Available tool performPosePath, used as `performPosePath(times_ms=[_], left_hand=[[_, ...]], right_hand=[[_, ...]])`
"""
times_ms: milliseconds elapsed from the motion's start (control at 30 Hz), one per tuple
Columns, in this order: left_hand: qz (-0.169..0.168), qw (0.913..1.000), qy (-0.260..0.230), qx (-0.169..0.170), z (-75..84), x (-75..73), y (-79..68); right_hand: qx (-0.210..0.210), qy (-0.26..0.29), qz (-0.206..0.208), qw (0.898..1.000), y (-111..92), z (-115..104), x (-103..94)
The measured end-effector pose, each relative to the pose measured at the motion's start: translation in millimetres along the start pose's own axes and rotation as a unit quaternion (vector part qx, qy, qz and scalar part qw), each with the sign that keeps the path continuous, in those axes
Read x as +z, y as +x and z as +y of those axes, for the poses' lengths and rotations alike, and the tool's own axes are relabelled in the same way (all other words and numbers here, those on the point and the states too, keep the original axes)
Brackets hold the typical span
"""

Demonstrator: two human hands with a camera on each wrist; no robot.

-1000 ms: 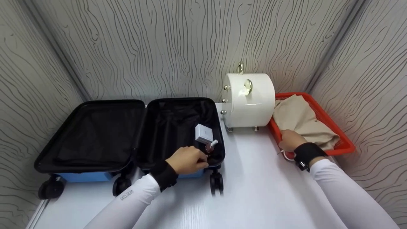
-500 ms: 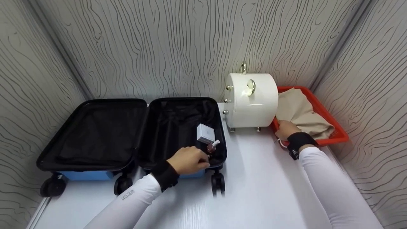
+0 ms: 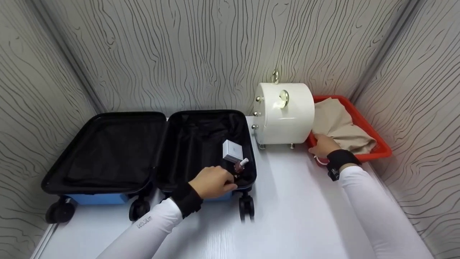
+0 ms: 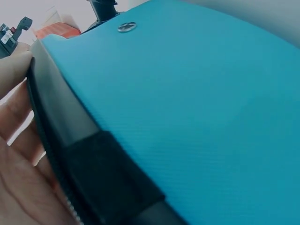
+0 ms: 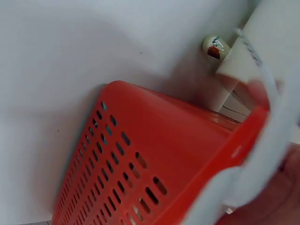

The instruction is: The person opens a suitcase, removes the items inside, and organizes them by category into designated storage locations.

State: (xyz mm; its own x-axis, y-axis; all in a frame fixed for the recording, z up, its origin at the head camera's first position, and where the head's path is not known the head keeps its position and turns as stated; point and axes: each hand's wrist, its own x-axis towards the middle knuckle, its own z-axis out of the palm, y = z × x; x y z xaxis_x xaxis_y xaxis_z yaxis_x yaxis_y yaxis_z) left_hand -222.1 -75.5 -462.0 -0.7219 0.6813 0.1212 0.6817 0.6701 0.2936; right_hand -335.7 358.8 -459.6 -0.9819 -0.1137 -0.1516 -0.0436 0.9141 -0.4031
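An open suitcase (image 3: 248,144) lies with both black-lined halves spread flat. My left hand (image 3: 212,181) grips the near rim of its right half; in the left wrist view the thumb is on the rim above the blue shell (image 4: 187,103), and the fingers reach round the other side. Close to that hand, inside the suitcase, are a small white box (image 3: 233,151) and a small dark red bottle with a white cap (image 3: 240,166). My right hand (image 3: 325,145) holds the near-left rim of a red basket (image 5: 154,126). Beige cloth (image 3: 339,122) lies in the basket. A white cord (image 5: 255,164) hangs by that hand, blurred.
A cream drum-shaped cabinet (image 3: 287,115) with gold rings and short feet stands between suitcase and basket, close against the basket's left side. Wood-patterned walls (image 3: 179,54) enclose the white table (image 3: 280,201) at the back and sides. Black wheels (image 3: 246,205) stick out from the suitcase's front.
The red basket and my right hand have moved back, away from the front of the table, and slightly left. My left hand stays at the suitcase rim.
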Motion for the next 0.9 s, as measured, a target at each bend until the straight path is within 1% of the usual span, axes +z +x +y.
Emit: performPosePath(times_ms=[100,167,233,300,367,400,500,567,667,767,900], left_hand=[[0.004,1.0000,0.004,0.003,-0.1,1.1,-0.1],[0.006,0.9999,0.008,0.004,-0.4,1.8,0.0],[0.008,0.9999,0.009,0.004,-0.7,2.1,0.2],[0.008,0.9999,0.009,0.003,-1.1,1.9,0.4],[0.006,0.9999,0.010,0.002,-1.6,1.4,0.7],[0.006,0.9999,0.009,0.002,-2.0,0.9,0.8],[0.003,1.0000,0.008,-0.001,-4.0,-0.9,0.3],[0.002,1.0000,0.007,-0.001,-5.4,-2.2,0.0],[0.000,1.0000,0.003,-0.002,-7.5,-3.8,-0.7],[-0.001,1.0000,-0.002,-0.003,-9.0,-4.3,-1.9],[-0.003,1.0000,-0.004,-0.004,-9.8,-3.5,-3.9]], right_hand=[[0.010,0.012,0.016,1.000,-4,-5,-7.8],[0.017,0.018,0.052,0.998,-7,-12,-16.3],[0.024,0.028,0.104,0.994,-10,-24,-26.3],[0.022,0.046,0.160,0.986,-13,-39,-35.3],[0.011,0.066,0.211,0.975,-16,-58,-42.6],[0.005,0.076,0.232,0.970,-17,-67,-45.7],[-0.029,0.094,0.272,0.957,-17,-95,-50.7],[-0.048,0.095,0.280,0.954,-14,-111,-52.6],[-0.062,0.100,0.272,0.955,-8,-129,-54.1],[-0.066,0.102,0.256,0.959,0,-139,-55.6],[-0.069,0.103,0.235,0.964,9,-143,-56.0]])
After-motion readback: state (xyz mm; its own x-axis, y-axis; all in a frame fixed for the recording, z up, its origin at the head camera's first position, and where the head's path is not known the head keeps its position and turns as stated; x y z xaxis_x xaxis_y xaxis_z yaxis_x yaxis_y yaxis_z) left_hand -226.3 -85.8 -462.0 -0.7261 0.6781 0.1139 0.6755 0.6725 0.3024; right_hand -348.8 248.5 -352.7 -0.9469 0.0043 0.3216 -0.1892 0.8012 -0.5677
